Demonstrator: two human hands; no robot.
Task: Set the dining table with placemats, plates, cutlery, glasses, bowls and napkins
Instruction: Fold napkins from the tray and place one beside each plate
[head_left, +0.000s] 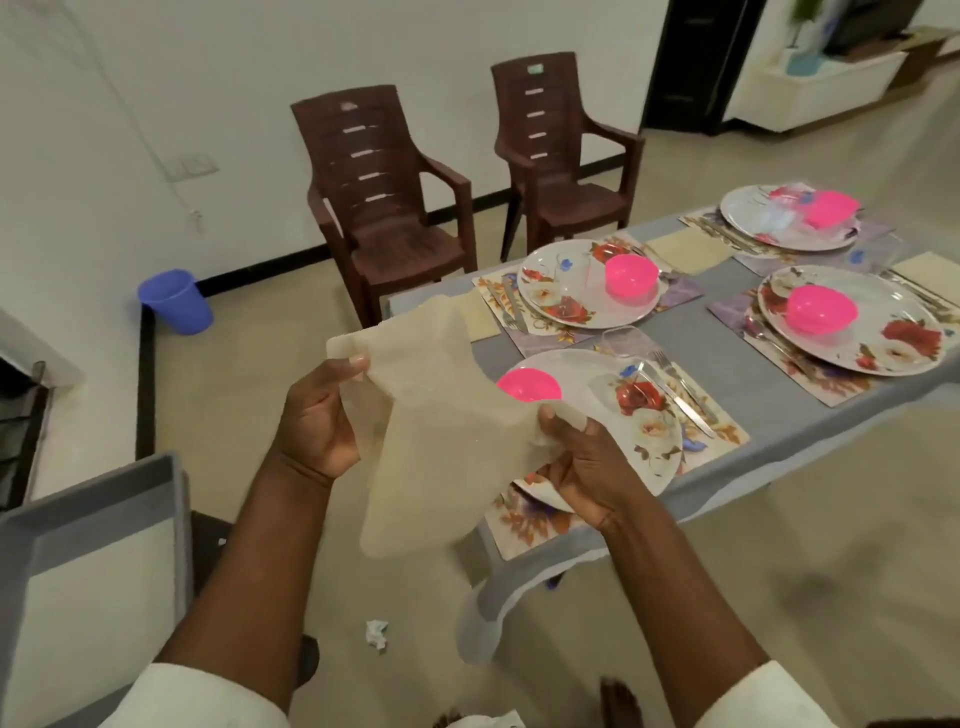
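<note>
- No writing is reading clearly; small pale labels on the two brown chairs (384, 208) are too blurred.
- The table (727, 332) is running right of the hands, its near corner just beside the right wrist; bare floor is lying left of it.
- The left hand (317, 415) is pinching the cream napkin (436, 436) at its upper corner; the right hand (587, 462) is gripping its right edge.
- The napkin is hanging between both hands, in front of the nearest plate (639, 415) and pink bowl (530, 385).
</note>
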